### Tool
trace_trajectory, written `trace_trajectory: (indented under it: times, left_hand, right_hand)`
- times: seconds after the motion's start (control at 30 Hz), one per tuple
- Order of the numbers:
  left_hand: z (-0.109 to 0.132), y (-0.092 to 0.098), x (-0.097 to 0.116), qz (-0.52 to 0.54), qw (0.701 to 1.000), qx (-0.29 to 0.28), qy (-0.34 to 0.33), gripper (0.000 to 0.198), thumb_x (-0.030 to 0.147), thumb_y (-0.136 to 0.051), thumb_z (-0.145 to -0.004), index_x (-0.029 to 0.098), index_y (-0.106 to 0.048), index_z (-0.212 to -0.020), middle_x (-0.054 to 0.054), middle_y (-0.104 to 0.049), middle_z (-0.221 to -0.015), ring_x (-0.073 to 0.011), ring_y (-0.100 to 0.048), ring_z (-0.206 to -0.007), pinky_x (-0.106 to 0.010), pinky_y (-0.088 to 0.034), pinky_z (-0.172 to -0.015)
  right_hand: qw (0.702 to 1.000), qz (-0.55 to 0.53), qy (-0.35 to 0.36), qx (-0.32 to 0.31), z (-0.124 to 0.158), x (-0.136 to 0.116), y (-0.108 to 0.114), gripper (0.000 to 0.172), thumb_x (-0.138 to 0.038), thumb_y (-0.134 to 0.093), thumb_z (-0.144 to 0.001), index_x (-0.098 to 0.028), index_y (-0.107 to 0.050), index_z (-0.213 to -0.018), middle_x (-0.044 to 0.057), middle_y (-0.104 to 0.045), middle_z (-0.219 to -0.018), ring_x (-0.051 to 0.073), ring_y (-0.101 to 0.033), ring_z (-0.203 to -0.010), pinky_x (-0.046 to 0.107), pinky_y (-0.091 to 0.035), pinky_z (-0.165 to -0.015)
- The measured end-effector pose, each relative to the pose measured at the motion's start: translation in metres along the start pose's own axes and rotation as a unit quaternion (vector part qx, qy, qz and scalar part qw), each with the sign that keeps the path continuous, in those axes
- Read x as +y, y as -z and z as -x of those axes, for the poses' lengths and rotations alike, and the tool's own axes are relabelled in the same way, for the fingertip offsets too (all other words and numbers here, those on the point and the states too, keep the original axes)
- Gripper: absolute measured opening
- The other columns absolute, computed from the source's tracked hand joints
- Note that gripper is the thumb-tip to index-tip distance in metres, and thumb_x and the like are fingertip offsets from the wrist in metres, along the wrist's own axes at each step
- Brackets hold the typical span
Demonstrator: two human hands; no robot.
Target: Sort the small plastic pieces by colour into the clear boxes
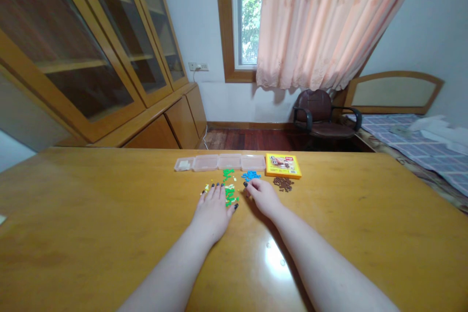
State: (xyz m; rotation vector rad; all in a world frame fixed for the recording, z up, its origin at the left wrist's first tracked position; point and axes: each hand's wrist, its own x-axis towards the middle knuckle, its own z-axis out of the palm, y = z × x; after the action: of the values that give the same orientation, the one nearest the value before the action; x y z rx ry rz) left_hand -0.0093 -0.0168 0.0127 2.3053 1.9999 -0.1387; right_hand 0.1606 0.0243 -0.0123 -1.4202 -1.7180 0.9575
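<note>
Forearms [325, 254] nearest | left hand [212, 213] spread palm-down, green bits [229, 195] at its thumb side | right hand [265, 198] curled, can't tell if holding; blue bits [250, 175] just beyond, brown bits [283, 184] to its right | trays [230, 161] beyond both | keep left light, pinch singly

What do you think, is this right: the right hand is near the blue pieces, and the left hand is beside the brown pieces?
Not quite: the left hand is beside the green pieces. The brown pieces lie farther right, in front of the yellow box. The head view shows this. The right hand is indeed near the blue pieces.
</note>
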Motion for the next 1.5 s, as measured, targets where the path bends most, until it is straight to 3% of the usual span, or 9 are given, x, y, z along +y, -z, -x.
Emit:
trace_trajectory:
  times: [0.37, 0.53, 0.83, 1.07, 1.5]
  left_hand:
    - [-0.017, -0.009, -0.009, 0.017, 0.998, 0.045, -0.034, 0.058, 0.043, -0.038, -0.088, 0.013, -0.035, -0.138, -0.011, -0.033, -0.146, -0.0271, -0.027, -0.135, -0.051, -0.02, -0.111]
    - [-0.011, -0.004, -0.001, 0.035, 0.995, 0.059, -0.075, 0.049, 0.04, -0.039, -0.089, 0.018, -0.043, -0.133, -0.009, -0.043, -0.14, -0.025, -0.036, -0.131, -0.051, -0.021, -0.11]
    - [-0.009, 0.005, -0.001, 0.055, 0.993, 0.088, -0.059, 0.036, 0.035, -0.04, -0.089, 0.019, -0.057, -0.117, -0.01, -0.061, -0.12, -0.024, -0.053, -0.114, -0.047, -0.029, -0.106]
    - [-0.013, -0.006, -0.003, 0.048, 0.993, 0.096, -0.05, 0.047, 0.039, -0.042, -0.087, 0.018, -0.046, -0.13, -0.009, -0.047, -0.137, -0.0273, -0.037, -0.129, -0.051, -0.023, -0.109]
    - [-0.013, -0.007, -0.001, 0.032, 0.996, 0.066, -0.054, 0.05, 0.043, -0.041, -0.088, 0.021, -0.044, -0.132, -0.009, -0.042, -0.141, -0.0299, -0.03, -0.133, -0.055, -0.017, -0.11]
  right_hand:
    - [1.0, -0.004, -0.01, -0.004, 0.0, -0.002, 0.0, 0.025, -0.033, -0.046, -0.083, -0.018, -0.053, -0.065, -0.001, -0.057, -0.061, 0.014, -0.051, -0.061, 0.023, -0.033, -0.058]
    - [1.0, 0.002, -0.004, -0.001, -0.001, -0.002, 0.0, 0.025, -0.032, -0.046, -0.082, -0.018, -0.054, -0.064, -0.001, -0.058, -0.062, 0.014, -0.051, -0.062, 0.023, -0.034, -0.059]
    - [1.0, 0.001, -0.013, -0.009, 0.001, -0.004, 0.001, 0.026, -0.034, -0.045, -0.084, -0.018, -0.056, -0.067, 0.0, -0.059, -0.063, 0.014, -0.052, -0.063, 0.023, -0.034, -0.059]
    - [1.0, -0.003, -0.002, -0.005, 0.0, -0.001, 0.0, 0.027, -0.034, -0.045, -0.084, -0.018, -0.054, -0.064, -0.001, -0.058, -0.062, 0.013, -0.052, -0.062, 0.023, -0.033, -0.058]
    - [1.0, 0.004, -0.003, -0.007, 0.0, -0.003, 0.001, 0.026, -0.032, -0.045, -0.083, -0.018, -0.055, -0.064, 0.0, -0.059, -0.063, 0.014, -0.052, -0.062, 0.023, -0.035, -0.059]
